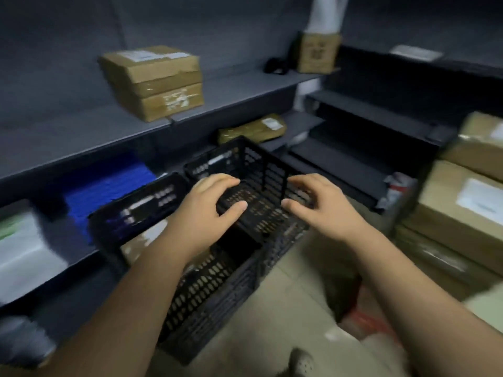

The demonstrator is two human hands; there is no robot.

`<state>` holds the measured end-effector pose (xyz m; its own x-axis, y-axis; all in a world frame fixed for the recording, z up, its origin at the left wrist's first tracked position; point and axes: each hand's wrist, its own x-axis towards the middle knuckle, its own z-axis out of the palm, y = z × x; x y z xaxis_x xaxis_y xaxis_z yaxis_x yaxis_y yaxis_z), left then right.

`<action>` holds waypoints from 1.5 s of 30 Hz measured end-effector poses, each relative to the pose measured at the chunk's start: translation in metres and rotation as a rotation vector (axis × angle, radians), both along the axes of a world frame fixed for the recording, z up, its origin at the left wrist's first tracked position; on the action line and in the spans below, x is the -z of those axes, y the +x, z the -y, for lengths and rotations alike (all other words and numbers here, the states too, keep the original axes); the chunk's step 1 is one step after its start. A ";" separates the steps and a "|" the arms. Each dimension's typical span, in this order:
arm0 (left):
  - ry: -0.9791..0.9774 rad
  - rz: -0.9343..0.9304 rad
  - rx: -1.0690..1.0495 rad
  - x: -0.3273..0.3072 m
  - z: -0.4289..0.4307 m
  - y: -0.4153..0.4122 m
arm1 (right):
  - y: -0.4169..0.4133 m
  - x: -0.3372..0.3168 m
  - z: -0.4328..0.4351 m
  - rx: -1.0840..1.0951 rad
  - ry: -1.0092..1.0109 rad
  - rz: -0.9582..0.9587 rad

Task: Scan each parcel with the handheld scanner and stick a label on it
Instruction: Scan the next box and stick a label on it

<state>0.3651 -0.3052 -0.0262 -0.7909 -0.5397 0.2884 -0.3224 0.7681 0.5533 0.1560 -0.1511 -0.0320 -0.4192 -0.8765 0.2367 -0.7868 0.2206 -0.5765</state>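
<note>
A black slotted crate sits tilted on top of other black crates on the floor. My left hand hovers over its near left rim with fingers spread and curved, holding nothing. My right hand hovers over its right wall the same way. Brown cardboard parcels are stacked on the grey shelf, and a padded brown envelope lies one shelf lower. A dark object rests on the upper shelf; it is too blurred to identify. I see no label.
More labelled cardboard boxes are stacked at the right. A small brown box stands at the shelf's far end. On the low left shelf are a blue item and a white parcel. A red and white bag lies on the floor.
</note>
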 end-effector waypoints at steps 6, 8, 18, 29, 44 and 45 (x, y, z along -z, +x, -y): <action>-0.018 -0.038 0.341 -0.020 -0.098 -0.102 | -0.042 -0.028 -0.176 0.411 -0.045 -0.033; -0.025 -0.050 0.438 -0.022 -0.137 -0.137 | -0.052 -0.029 -0.231 0.536 -0.058 -0.028; -0.018 -0.049 0.613 -0.010 -0.288 -0.277 | -0.104 0.003 -0.411 0.833 0.021 -0.009; 0.000 0.089 0.451 0.035 -0.269 -0.354 | -0.198 0.045 -0.397 0.833 0.061 0.114; 0.377 0.242 0.336 0.101 -0.208 -0.439 | -0.273 0.111 -0.349 0.934 0.008 0.376; 0.398 0.215 0.343 0.101 -0.209 -0.436 | -0.273 0.112 -0.350 0.929 -0.004 0.370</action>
<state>-0.0713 -0.0960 -0.1271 -0.9587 -0.2752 -0.0718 -0.2284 0.5945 0.7710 -0.1169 0.1986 -0.1440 -0.9856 -0.1627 -0.0452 -0.0735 0.6544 -0.7526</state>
